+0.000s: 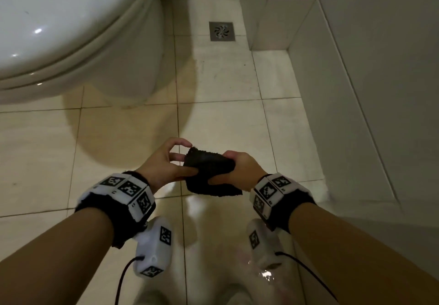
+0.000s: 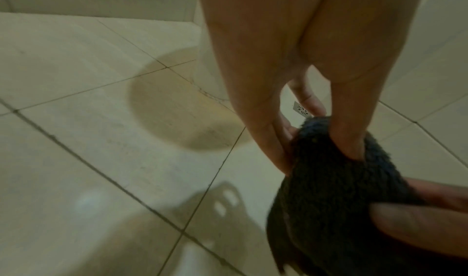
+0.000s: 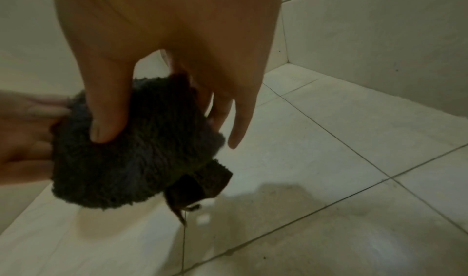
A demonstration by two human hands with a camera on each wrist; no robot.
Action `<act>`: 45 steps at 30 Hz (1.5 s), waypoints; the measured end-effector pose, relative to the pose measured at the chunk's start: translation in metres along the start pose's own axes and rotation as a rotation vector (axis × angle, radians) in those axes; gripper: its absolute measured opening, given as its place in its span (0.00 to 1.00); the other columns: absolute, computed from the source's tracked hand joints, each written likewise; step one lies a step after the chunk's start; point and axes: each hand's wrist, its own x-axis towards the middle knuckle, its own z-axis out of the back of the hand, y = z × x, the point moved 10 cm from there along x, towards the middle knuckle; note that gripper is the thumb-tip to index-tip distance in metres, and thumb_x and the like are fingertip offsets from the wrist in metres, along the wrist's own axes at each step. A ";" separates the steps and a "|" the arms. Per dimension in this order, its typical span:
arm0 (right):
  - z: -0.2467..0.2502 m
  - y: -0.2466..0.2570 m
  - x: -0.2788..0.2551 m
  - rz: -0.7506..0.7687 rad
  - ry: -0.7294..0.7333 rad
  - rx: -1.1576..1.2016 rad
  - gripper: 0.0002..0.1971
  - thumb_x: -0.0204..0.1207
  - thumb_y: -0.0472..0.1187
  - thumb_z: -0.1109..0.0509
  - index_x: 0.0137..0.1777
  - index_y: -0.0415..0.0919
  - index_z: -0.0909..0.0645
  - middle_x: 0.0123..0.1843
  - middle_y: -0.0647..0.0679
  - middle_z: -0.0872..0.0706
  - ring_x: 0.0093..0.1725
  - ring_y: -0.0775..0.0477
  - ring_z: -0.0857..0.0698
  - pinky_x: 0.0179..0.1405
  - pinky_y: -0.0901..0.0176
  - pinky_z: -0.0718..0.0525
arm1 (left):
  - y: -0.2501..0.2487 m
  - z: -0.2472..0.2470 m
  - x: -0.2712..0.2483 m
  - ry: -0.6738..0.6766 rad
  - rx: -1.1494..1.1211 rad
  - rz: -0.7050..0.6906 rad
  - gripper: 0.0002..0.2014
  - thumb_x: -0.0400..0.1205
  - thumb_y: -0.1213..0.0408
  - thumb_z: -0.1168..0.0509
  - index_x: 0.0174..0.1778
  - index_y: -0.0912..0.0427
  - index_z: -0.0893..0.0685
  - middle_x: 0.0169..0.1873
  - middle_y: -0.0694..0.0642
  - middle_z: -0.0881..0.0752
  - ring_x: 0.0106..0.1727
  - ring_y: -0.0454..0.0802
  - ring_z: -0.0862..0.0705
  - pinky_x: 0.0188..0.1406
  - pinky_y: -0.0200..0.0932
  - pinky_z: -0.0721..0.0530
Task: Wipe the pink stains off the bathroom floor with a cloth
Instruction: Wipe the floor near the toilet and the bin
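Note:
A dark, fluffy cloth (image 1: 206,162) is bunched up and held in the air above the beige tiled floor (image 1: 118,150), between both hands. My left hand (image 1: 183,160) pinches its left end, with the thumb dug into the pile in the left wrist view (image 2: 319,156) and the index finger lifted. My right hand (image 1: 223,169) grips the right end, its thumb pressing the top of the cloth (image 3: 126,170) and its fingers wrapped behind. A corner of the cloth hangs down. A wet, glossy patch (image 1: 266,274) with a faint pink tinge lies on the floor below my right wrist.
A white toilet (image 1: 71,31) fills the upper left, its base (image 1: 142,79) standing on the floor ahead. A square metal drain (image 1: 221,31) sits in the far floor. A tiled wall and ledge (image 1: 356,91) run along the right. Cables trail from the wrist cameras.

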 end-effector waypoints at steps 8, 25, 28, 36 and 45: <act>0.042 -0.004 0.083 -0.012 -0.181 -0.018 0.15 0.66 0.40 0.21 0.47 0.41 0.24 0.46 0.45 0.18 0.49 0.44 0.19 0.44 0.61 0.25 | -0.001 0.049 0.085 -0.254 0.573 -0.123 0.21 0.74 0.70 0.27 0.62 0.53 0.22 0.48 0.52 0.19 0.50 0.52 0.19 0.42 0.36 0.21; 0.007 0.004 0.196 0.134 -0.197 -0.964 0.33 0.75 0.66 0.39 0.75 0.48 0.33 0.76 0.42 0.36 0.73 0.38 0.36 0.68 0.39 0.30 | 0.079 0.061 0.163 -0.026 1.313 0.154 0.58 0.72 0.57 0.24 0.83 0.56 0.65 0.80 0.58 0.71 0.82 0.54 0.65 0.81 0.49 0.44; 0.004 -0.014 0.200 0.107 -0.137 -0.986 0.39 0.72 0.64 0.34 0.81 0.57 0.45 0.81 0.44 0.47 0.78 0.35 0.44 0.72 0.32 0.36 | 0.080 0.063 0.161 0.022 1.349 0.169 0.59 0.72 0.59 0.24 0.82 0.55 0.67 0.79 0.58 0.73 0.82 0.53 0.65 0.80 0.47 0.44; -0.008 -0.014 0.207 0.148 -0.200 -0.884 0.32 0.75 0.48 0.31 0.78 0.53 0.38 0.77 0.41 0.42 0.71 0.36 0.38 0.64 0.42 0.24 | 0.082 0.068 0.161 -0.022 1.277 0.148 0.61 0.71 0.61 0.23 0.81 0.55 0.69 0.78 0.55 0.75 0.83 0.52 0.64 0.80 0.47 0.43; -0.023 0.024 0.199 0.377 -0.069 -0.676 0.20 0.78 0.41 0.34 0.71 0.48 0.25 0.68 0.42 0.28 0.66 0.38 0.28 0.68 0.47 0.26 | 0.097 0.103 0.159 -0.085 1.337 0.214 0.67 0.67 0.41 0.26 0.78 0.58 0.75 0.76 0.62 0.77 0.81 0.57 0.69 0.80 0.50 0.46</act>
